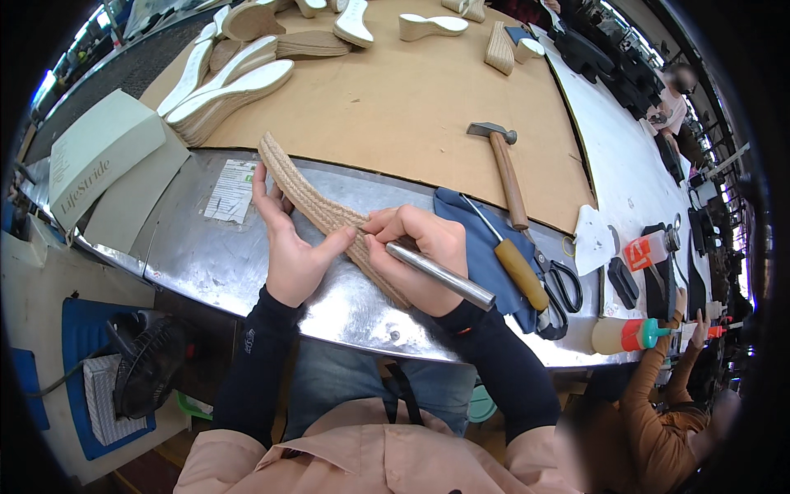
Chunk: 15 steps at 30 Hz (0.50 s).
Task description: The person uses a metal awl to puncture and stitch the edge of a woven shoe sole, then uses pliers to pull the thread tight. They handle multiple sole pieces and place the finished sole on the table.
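Shiny metal surface (197, 263), cardboard sheet (395, 95) over its far side, white-topped wedge soles (247, 90) along the sheet's left edge. Braided tan sole (314, 202) slants toward the near edge. Left hand (292, 255) fingers grasp it; right hand (424, 247) fingers clasp a steel rod (442, 276).

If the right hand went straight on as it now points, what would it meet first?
The right hand would likely first meet the braided tan sole, apparently within touch, though depth is unclear.

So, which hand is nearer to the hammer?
Right. The right hand, holding a metal tool, is below and left of the hammer; the left hand, on the braided piece, is farther left.
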Each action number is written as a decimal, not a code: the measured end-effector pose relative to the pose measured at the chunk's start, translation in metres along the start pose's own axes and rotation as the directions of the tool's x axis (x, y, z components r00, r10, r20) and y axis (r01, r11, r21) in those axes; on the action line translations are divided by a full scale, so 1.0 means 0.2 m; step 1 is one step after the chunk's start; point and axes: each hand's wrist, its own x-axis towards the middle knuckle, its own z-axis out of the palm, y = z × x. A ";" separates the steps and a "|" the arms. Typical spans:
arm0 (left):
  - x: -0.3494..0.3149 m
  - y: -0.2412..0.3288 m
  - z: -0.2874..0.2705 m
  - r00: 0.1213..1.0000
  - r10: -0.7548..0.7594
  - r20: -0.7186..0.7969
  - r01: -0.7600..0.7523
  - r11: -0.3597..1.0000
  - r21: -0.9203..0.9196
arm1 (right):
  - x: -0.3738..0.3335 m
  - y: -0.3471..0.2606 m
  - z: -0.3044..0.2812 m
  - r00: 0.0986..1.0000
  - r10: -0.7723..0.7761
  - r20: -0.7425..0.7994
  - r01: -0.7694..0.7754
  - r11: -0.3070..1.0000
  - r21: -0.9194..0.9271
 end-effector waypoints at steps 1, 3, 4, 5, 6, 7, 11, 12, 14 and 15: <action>0.00 0.00 0.00 1.000 0.002 0.001 -0.002 1.000 0.004 | 0.00 0.00 0.00 1.000 0.021 0.012 -0.021 1.000 -0.002; 0.00 0.01 0.00 1.000 0.006 0.003 -0.006 1.000 0.012 | 0.00 -0.01 0.00 1.000 0.007 -0.001 -0.007 0.999 -0.033; 0.00 0.01 0.00 1.000 -0.010 0.005 0.010 1.000 0.003 | 0.00 -0.01 0.01 1.000 0.005 -0.005 -0.006 0.999 -0.040; 0.01 0.01 -0.01 1.000 -0.026 0.009 0.026 1.000 -0.006 | 0.00 -0.02 0.01 1.000 0.001 -0.013 -0.002 0.999 -0.051; 0.01 0.01 -0.01 0.999 -0.045 0.014 0.045 0.999 -0.016 | 0.00 -0.02 0.01 1.000 0.001 -0.016 -0.001 0.998 -0.060; 0.01 0.02 -0.01 0.999 -0.052 0.016 0.052 0.998 -0.026 | 0.00 -0.02 0.02 1.000 -0.006 -0.024 0.004 0.998 -0.070; 0.01 0.02 -0.01 0.997 -0.073 0.017 0.074 0.996 -0.053 | -0.01 -0.02 0.02 0.998 -0.031 -0.048 0.026 0.995 -0.099; 0.01 0.02 -0.01 0.997 -0.078 0.016 0.079 0.995 -0.055 | -0.01 -0.02 0.03 0.998 -0.035 -0.044 0.030 0.994 -0.110; 0.01 0.02 -0.01 0.997 -0.080 0.010 0.080 0.995 -0.054 | -0.01 -0.01 0.03 0.996 -0.063 -0.055 0.056 0.991 -0.119; 0.01 0.02 -0.01 0.997 -0.081 0.007 0.081 0.995 -0.054 | -0.01 -0.01 0.04 0.994 -0.087 -0.070 0.078 0.990 -0.118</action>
